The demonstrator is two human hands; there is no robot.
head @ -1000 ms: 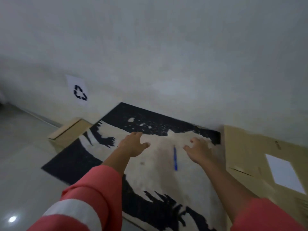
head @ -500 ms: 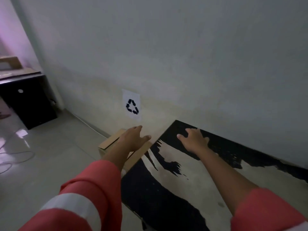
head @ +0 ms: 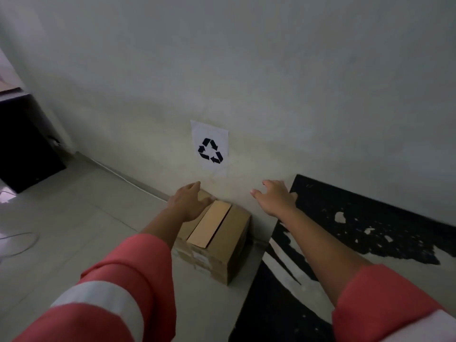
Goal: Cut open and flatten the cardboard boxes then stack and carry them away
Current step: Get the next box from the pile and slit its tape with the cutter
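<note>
A closed cardboard box (head: pixel 222 243) stands on the pale tiled floor (head: pixel 86 218) at the centre of the frame, its far end against the wall (head: pixel 271 70). A paler strip runs the length of its top. The small pale labels on its near face are too blurred to read.

The left hand (head: pixel 188 202) lies palm down over the far left part of the box top, fingers straight and together, gripping nothing; whether it touches the cardboard cannot be told. The right hand (head: pixel 275 198) is spread open with fingers apart, holding nothing, just right of the box and over the near corner of a black-and-cream mat (head: pixel 370 218) that fills the lower right.

Both arms wear coral sleeves, and the left sleeve (head: pixel 118 292) has a white band.

On the wall above the box hangs a white paper sign (head: pixel 209 146) printed with the black three-arrow recycling symbol and no words. A black cabinet (head: pixel 22 149) stands at the left edge, with a thin cable (head: pixel 27 233) looped on the floor below it.
</note>
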